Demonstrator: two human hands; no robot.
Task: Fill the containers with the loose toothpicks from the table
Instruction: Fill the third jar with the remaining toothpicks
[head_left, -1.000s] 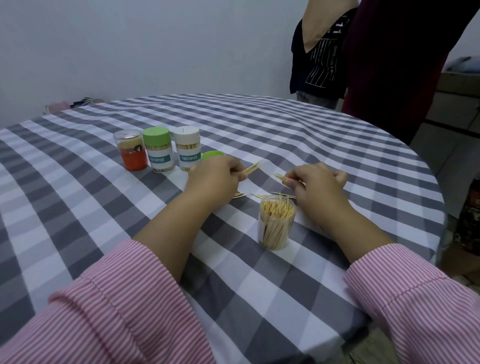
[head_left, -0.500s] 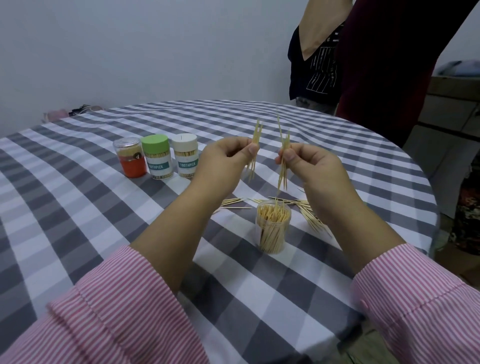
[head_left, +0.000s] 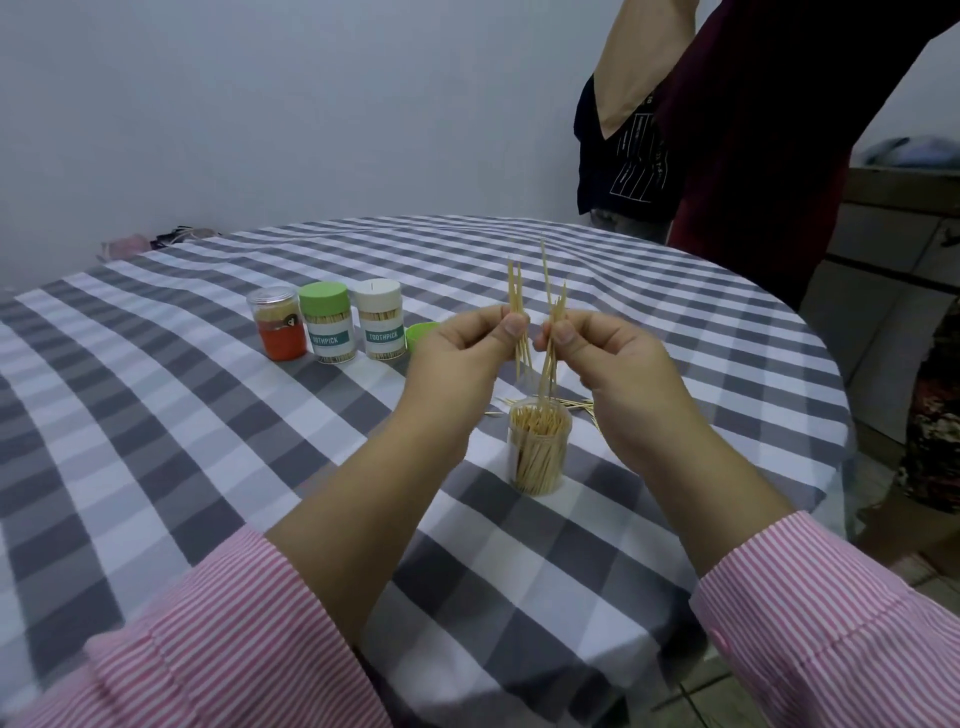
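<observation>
An open clear container (head_left: 540, 449), packed with upright toothpicks, stands on the checked tablecloth (head_left: 208, 441). My left hand (head_left: 460, 358) pinches a small upright bundle of toothpicks (head_left: 518, 312) between thumb and fingers. My right hand (head_left: 615, 358) pinches a second bundle (head_left: 551, 338), whose lower tips hang just over the container's mouth. The two hands are held side by side above the container. A few loose toothpicks (head_left: 571, 404) lie on the cloth behind the container, partly hidden by my right hand.
Three closed toothpick jars stand at the left: a clear and orange one (head_left: 278, 325), a green-lidded one (head_left: 327, 325), a white-lidded one (head_left: 382, 319). A loose green lid (head_left: 421, 332) lies beside them. Two people (head_left: 727, 130) stand beyond the table's far right edge.
Both hands picked toothpick bundles off the table and lifted them upright. The right bundle has since come down towards the container's mouth, and the hands have drawn closer together.
</observation>
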